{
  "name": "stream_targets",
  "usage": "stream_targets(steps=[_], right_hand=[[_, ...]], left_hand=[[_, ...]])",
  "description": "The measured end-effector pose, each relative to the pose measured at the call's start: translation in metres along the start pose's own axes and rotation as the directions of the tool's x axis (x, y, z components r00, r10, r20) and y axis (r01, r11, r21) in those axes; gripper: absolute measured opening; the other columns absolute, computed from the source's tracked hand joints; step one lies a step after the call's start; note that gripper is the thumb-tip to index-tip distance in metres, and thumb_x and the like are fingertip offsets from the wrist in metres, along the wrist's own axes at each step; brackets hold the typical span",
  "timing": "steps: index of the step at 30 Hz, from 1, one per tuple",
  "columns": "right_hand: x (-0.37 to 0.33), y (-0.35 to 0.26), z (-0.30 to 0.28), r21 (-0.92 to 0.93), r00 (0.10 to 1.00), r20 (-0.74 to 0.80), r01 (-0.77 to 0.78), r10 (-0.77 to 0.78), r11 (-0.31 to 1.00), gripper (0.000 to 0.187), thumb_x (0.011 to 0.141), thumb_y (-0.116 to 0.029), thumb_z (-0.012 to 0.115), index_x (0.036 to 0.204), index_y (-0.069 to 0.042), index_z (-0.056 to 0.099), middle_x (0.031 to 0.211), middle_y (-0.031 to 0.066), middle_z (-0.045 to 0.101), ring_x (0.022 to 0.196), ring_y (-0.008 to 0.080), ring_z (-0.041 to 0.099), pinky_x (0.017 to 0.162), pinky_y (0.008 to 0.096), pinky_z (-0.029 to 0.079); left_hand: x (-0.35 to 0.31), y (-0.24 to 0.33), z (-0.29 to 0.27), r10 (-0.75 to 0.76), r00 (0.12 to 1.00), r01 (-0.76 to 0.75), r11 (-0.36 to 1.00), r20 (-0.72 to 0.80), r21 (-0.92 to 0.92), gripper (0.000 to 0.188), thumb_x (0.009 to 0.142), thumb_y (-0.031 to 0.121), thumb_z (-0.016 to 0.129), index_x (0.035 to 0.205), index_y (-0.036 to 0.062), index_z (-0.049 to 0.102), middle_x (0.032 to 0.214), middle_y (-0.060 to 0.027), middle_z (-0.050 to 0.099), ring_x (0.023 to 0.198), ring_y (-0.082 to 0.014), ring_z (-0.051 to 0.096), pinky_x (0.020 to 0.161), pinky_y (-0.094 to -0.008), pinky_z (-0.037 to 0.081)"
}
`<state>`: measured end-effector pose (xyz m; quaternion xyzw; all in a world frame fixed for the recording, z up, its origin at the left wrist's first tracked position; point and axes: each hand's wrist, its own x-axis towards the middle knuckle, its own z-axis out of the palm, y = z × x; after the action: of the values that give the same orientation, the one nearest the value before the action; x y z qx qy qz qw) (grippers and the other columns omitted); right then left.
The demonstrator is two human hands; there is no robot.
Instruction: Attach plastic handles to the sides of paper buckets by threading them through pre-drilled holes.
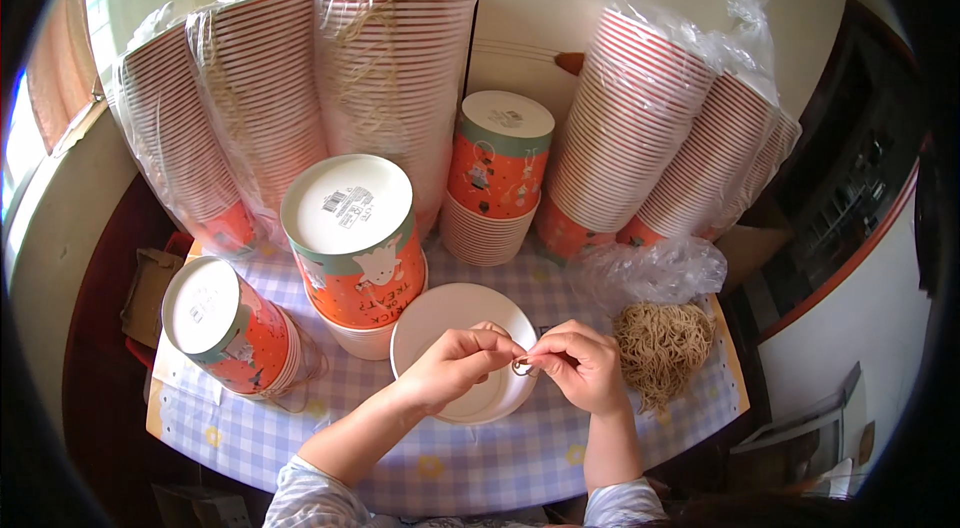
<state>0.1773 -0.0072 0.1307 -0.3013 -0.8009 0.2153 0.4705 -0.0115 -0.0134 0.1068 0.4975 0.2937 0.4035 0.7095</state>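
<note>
My left hand (462, 364) and my right hand (583, 364) meet over a white paper bucket (420, 323) whose open mouth faces up. Both are closed, thumb against fingers, pinching a small brown loop (521, 368) that looks like cord; its exact kind is too small to tell. Right of my right hand lies a tangled heap of tan cords (663, 353). Upside-down orange and green paper buckets stand nested beyond my hands: a large stack (365, 268), a smaller one (235, 328) at the left, and another (500, 168) farther back.
Tall bucket stacks in clear plastic bags rise along the back, at the left (265, 78) and right (630, 118). A crumpled clear bag (660, 268) lies behind the cords. A blue-and-white checked cloth (480, 473) covers the table. At left, a cardboard box (150, 293) sits beyond its edge.
</note>
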Motion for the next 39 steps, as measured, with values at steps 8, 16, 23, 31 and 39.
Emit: stream_targets(steps=[8, 16, 23, 31, 39], right_hand=[[0.0, 0.003, -0.003, 0.074, 0.999, 0.01, -0.047, 0.046, 0.996, 0.007, 0.076, -0.003, 0.067, 0.08, -0.002, 0.061, 0.076, 0.0061, 0.061, 0.064, 0.0132, 0.06, 0.054, 0.0238, 0.047], [0.002, 0.004, -0.004, 0.117, 0.992, 0.077, -0.106, 0.098, 0.987, 0.006, 0.077, -0.003, 0.065, 0.081, -0.002, 0.06, 0.076, 0.0054, 0.06, 0.062, 0.0116, 0.056, 0.055, 0.0229, 0.045], [-0.002, 0.003, -0.001, 0.166, 0.964, 0.141, -0.248, 0.226, 0.955, 0.007, 0.079, -0.003, 0.063, 0.084, -0.002, 0.059, 0.071, 0.006, 0.06, 0.06, 0.0099, 0.056, 0.054, 0.0229, 0.045], [-0.001, 0.006, -0.007, 0.125, 0.962, 0.119, -0.261, 0.247, 0.957, 0.008, 0.081, -0.007, 0.063, 0.083, -0.001, 0.058, 0.067, 0.0017, 0.058, 0.057, 0.006, 0.05, 0.051, 0.0203, 0.041], [-0.003, 0.007, -0.014, 0.192, 0.931, 0.157, -0.356, 0.33, 0.914, 0.008, 0.083, -0.009, 0.061, 0.083, -0.001, 0.058, 0.069, 0.0021, 0.059, 0.061, 0.0057, 0.05, 0.053, 0.0208, 0.041]], left_hand=[[-0.001, -0.001, 0.006, 0.251, 0.963, -0.261, 0.799, 0.095, 0.542, 0.016, 0.079, 0.012, 0.063, 0.094, 0.005, 0.064, 0.092, -0.0041, 0.056, 0.077, -0.011, 0.052, 0.062, -0.0237, 0.042], [-0.002, -0.005, -0.001, 0.293, 0.956, -0.271, 0.909, -0.023, 0.318, 0.016, 0.086, 0.017, 0.06, 0.086, 0.0011, 0.06, 0.079, 0.0001, 0.057, 0.065, -0.0039, 0.047, 0.056, -0.0195, 0.038], [-0.006, 0.006, 0.0, 0.23, 0.971, -0.223, 0.969, -0.064, 0.107, 0.016, 0.089, 0.015, 0.055, 0.089, -0.0006, 0.059, 0.084, -0.0016, 0.061, 0.077, -0.0055, 0.054, 0.069, -0.0208, 0.044], [-0.008, 0.013, -0.009, 0.219, 0.972, -0.213, 0.974, -0.089, 0.073, 0.018, 0.09, 0.017, 0.053, 0.087, 0.0002, 0.058, 0.085, -0.0042, 0.062, 0.081, -0.0082, 0.055, 0.074, -0.0233, 0.044], [-0.007, 0.016, -0.013, 0.177, 0.977, -0.138, 0.951, -0.12, 0.276, 0.017, 0.087, 0.018, 0.056, 0.087, 0.0009, 0.057, 0.079, -0.0036, 0.06, 0.074, -0.009, 0.055, 0.066, -0.0238, 0.044]])
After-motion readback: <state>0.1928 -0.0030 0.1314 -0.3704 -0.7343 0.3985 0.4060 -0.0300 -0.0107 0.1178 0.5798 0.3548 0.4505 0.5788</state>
